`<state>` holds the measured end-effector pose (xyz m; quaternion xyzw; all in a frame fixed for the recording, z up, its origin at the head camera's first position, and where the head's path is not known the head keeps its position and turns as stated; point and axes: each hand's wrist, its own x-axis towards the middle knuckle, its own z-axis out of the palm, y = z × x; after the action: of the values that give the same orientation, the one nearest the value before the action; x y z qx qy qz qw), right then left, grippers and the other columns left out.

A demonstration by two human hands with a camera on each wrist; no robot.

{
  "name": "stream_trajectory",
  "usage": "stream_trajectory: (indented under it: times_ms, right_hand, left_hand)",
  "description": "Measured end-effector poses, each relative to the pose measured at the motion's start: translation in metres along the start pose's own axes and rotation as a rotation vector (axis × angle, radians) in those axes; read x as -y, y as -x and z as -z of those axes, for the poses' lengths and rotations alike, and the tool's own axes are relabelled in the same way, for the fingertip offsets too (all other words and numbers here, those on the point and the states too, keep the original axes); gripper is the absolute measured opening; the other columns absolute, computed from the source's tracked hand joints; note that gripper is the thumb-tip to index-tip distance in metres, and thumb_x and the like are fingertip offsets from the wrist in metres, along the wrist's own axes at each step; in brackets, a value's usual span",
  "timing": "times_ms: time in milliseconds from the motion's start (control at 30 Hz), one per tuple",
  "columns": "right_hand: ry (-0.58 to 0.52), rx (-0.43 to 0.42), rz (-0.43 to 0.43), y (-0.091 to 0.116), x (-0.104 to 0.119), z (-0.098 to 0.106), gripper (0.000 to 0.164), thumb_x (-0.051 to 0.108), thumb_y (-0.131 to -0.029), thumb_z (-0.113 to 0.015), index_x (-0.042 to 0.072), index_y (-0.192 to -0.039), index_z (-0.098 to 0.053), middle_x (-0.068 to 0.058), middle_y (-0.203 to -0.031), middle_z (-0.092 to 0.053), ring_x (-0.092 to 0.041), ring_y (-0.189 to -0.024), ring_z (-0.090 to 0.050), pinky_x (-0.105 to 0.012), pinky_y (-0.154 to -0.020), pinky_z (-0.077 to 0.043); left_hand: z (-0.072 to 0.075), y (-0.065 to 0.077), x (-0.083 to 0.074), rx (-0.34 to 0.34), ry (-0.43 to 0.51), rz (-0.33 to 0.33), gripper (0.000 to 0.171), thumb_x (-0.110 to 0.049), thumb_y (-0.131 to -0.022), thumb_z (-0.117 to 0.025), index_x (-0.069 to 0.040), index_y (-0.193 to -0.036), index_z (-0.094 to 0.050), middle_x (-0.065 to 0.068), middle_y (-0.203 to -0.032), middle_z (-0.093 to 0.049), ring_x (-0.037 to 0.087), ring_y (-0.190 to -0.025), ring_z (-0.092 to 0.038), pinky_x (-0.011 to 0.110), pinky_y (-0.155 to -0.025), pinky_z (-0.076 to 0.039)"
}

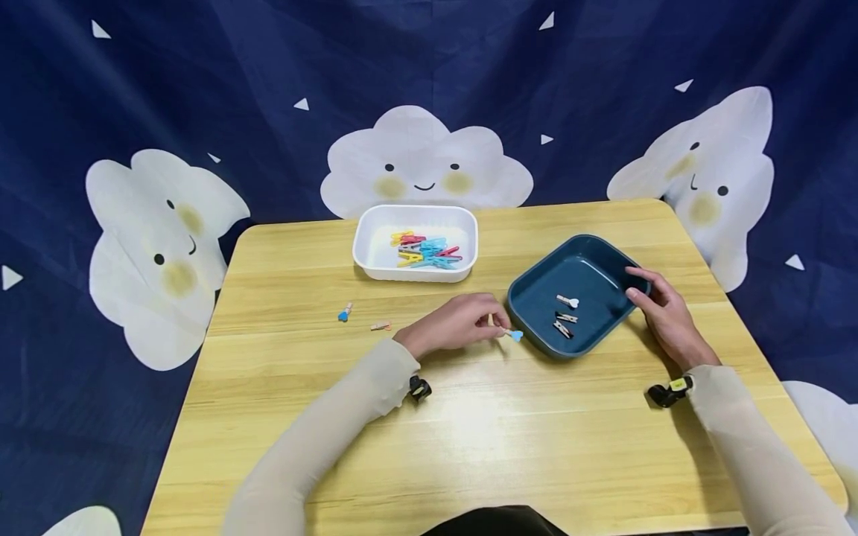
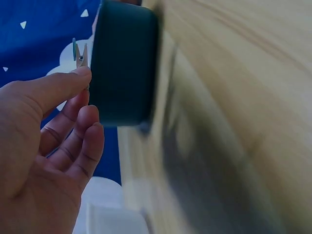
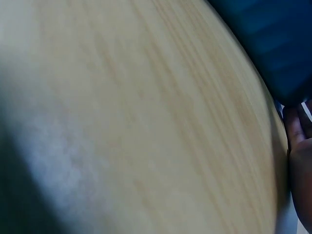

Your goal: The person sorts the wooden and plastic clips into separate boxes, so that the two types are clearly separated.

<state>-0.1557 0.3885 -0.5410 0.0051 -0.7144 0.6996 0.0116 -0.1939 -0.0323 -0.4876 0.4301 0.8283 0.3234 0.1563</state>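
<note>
My left hand (image 1: 462,321) pinches a small wooden clothespin with a light-blue heart (image 1: 515,336) between thumb and forefinger, just off the left corner of a dark teal bin (image 1: 585,279). In the left wrist view the clothespin (image 2: 81,57) points up beside the bin's wall, legs apart. My right hand (image 1: 672,321) grips the bin's right rim, thumb over the edge. Inside the bin lie a clothespin with a white heart (image 1: 567,301) and two dark-and-wood clothespins (image 1: 564,328). The right wrist view catches only part of the right hand (image 3: 300,161).
A white bin (image 1: 415,274) holding several coloured plastic clothespins (image 1: 429,251) stands at the table's back. Left of my left hand lie a clothespin with a blue heart (image 1: 345,312) and a pale wooden clothespin (image 1: 380,326) on the wooden table (image 1: 281,417).
</note>
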Motion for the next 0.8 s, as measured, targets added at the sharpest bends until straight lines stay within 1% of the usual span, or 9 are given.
stream_trajectory:
  times_ms: [67,200,400,500,667,800]
  right_hand:
    - [0.006,-0.002,0.0,0.0,0.0,0.0,0.049,0.007,-0.112,-0.059,0.008,-0.16,-0.051,0.013,-0.155,-0.045,-0.001,-0.145,-0.035,-0.01,-0.108,-0.035]
    - [0.037,-0.008,-0.003,0.0,0.0,0.001,0.049,0.009,-0.112,-0.06,0.009,-0.161,-0.051,0.012,-0.157,-0.045,-0.001,-0.149,-0.033,-0.009,-0.109,-0.034]
    - [0.041,-0.007,-0.013,-0.001,0.0,0.001,0.05,0.009,-0.112,-0.06,0.008,-0.161,-0.05,0.01,-0.161,-0.041,-0.002,-0.154,-0.028,-0.008,-0.111,-0.032]
    - [0.061,-0.011,-0.014,-0.001,0.001,0.001,0.05,0.01,-0.112,-0.061,0.009,-0.161,-0.05,0.01,-0.161,-0.041,-0.002,-0.152,-0.029,-0.008,-0.11,-0.031]
    - [0.101,-0.015,-0.016,0.0,0.001,0.002,0.05,0.012,-0.112,-0.061,0.011,-0.161,-0.051,0.009,-0.162,-0.04,-0.003,-0.152,-0.029,-0.008,-0.11,-0.031]
    - [0.098,-0.011,-0.017,0.0,0.0,0.003,0.051,0.012,-0.112,-0.061,0.012,-0.162,-0.05,0.006,-0.165,-0.036,-0.003,-0.153,-0.027,-0.008,-0.11,-0.031]
  left_hand:
    - [0.001,-0.01,-0.005,-0.005,0.011,-0.017,0.012,-0.029,-0.108,-0.072,-0.023,-0.117,-0.078,-0.007,-0.113,-0.069,0.01,-0.093,-0.059,0.023,-0.083,-0.05]
    - [0.001,-0.029,-0.015,-0.01,0.028,-0.03,0.013,-0.031,-0.108,-0.071,-0.023,-0.117,-0.077,-0.008,-0.113,-0.068,0.009,-0.095,-0.058,0.021,-0.084,-0.048]
    - [-0.002,-0.055,-0.026,-0.028,-0.019,-0.052,0.013,-0.033,-0.109,-0.069,-0.024,-0.115,-0.076,-0.008,-0.11,-0.066,0.009,-0.094,-0.057,0.02,-0.083,-0.047]
    - [-0.003,-0.067,-0.029,-0.024,-0.036,-0.049,0.013,-0.032,-0.109,-0.07,-0.023,-0.115,-0.076,-0.008,-0.111,-0.065,0.01,-0.094,-0.057,0.019,-0.084,-0.046]
    - [-0.009,-0.084,-0.03,-0.007,-0.053,-0.037,0.012,-0.028,-0.109,-0.07,-0.02,-0.115,-0.076,-0.006,-0.112,-0.066,0.01,-0.098,-0.058,0.017,-0.088,-0.046]
    - [-0.012,-0.095,-0.032,0.0,-0.081,-0.013,0.012,-0.026,-0.109,-0.07,-0.018,-0.115,-0.076,-0.005,-0.111,-0.066,0.01,-0.1,-0.058,0.018,-0.09,-0.046]
